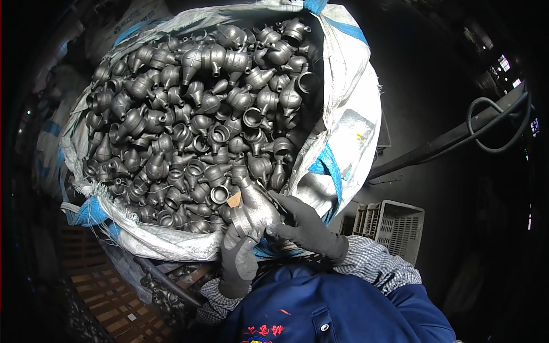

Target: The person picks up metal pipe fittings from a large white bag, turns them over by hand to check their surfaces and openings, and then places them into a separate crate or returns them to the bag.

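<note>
A grey metal casting (255, 207), with a wide round body and a narrower neck, is raised over the near edge of a big white woven sack (171, 244). My left hand (238, 262), in a grey glove, grips its lower end from below. On its right side, the gloved fingers of my right hand (303, 224) are bent against the body and hold it too. Inside the sack lies a heap of similar dark castings (211, 108), tumbled in all directions. A small tan piece (234, 199) shows beside the held casting; I cannot tell what it is.
Grey plastic crates (400, 228) stand on the floor at the right. A long dark bar (452, 134) with a looped cable slants in from the far right. Brown slatted crating (114, 303) lies at the lower left, near more castings (166, 297).
</note>
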`<state>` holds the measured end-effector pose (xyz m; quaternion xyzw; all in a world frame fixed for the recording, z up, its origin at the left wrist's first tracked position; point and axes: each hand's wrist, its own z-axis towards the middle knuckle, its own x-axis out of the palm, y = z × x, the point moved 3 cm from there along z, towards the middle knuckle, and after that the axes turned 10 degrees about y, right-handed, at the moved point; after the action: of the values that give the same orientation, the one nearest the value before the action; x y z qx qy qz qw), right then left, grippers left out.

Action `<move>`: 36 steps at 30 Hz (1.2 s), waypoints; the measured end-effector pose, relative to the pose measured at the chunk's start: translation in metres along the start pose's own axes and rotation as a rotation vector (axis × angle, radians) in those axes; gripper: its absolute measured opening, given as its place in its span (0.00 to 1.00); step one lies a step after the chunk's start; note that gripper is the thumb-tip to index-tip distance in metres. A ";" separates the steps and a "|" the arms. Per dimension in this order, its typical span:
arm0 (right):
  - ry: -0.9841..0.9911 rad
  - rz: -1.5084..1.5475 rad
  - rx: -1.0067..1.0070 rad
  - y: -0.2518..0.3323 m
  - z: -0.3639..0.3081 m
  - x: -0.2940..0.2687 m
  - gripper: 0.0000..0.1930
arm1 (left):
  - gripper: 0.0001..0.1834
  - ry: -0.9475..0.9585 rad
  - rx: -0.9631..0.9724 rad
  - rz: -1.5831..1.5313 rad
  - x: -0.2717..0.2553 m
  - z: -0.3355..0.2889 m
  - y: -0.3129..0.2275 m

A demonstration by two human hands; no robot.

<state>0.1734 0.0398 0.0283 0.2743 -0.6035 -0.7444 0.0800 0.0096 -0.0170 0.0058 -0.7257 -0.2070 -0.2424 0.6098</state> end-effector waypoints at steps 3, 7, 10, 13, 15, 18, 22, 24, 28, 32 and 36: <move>-0.036 0.096 0.049 -0.006 -0.002 0.002 0.31 | 0.15 0.005 0.051 -0.004 0.010 0.001 -0.001; -0.098 0.076 0.171 0.003 0.003 0.002 0.26 | 0.18 0.039 0.148 0.029 0.014 0.000 0.006; -0.130 0.283 0.275 -0.002 0.008 0.003 0.21 | 0.17 0.030 0.108 0.114 0.017 0.001 0.012; -0.093 0.385 0.337 -0.001 0.009 -0.002 0.21 | 0.21 0.081 0.048 0.082 0.016 0.008 0.006; -0.058 0.400 0.354 0.000 0.006 -0.003 0.24 | 0.25 0.126 -0.039 0.060 0.007 0.008 0.004; -0.075 0.159 0.174 -0.011 -0.002 0.001 0.27 | 0.28 0.081 0.006 -0.028 0.002 0.005 0.007; -0.001 0.009 0.070 -0.001 -0.006 -0.003 0.32 | 0.30 0.040 -0.025 -0.102 -0.002 0.006 0.006; -0.029 0.041 0.063 -0.004 -0.006 -0.002 0.33 | 0.30 0.049 -0.022 -0.106 0.000 0.006 0.005; -0.069 0.200 0.195 -0.009 -0.004 0.002 0.30 | 0.30 0.104 0.002 -0.048 -0.009 0.004 0.013; -0.105 0.313 0.281 -0.008 0.003 0.003 0.28 | 0.20 0.126 0.032 0.018 0.006 0.005 0.007; -0.046 0.235 0.253 -0.006 0.003 -0.002 0.28 | 0.12 0.055 0.021 0.016 0.012 0.004 0.002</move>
<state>0.1744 0.0445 0.0237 0.1925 -0.7220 -0.6542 0.1174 0.0212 -0.0130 0.0109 -0.7140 -0.1868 -0.2551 0.6246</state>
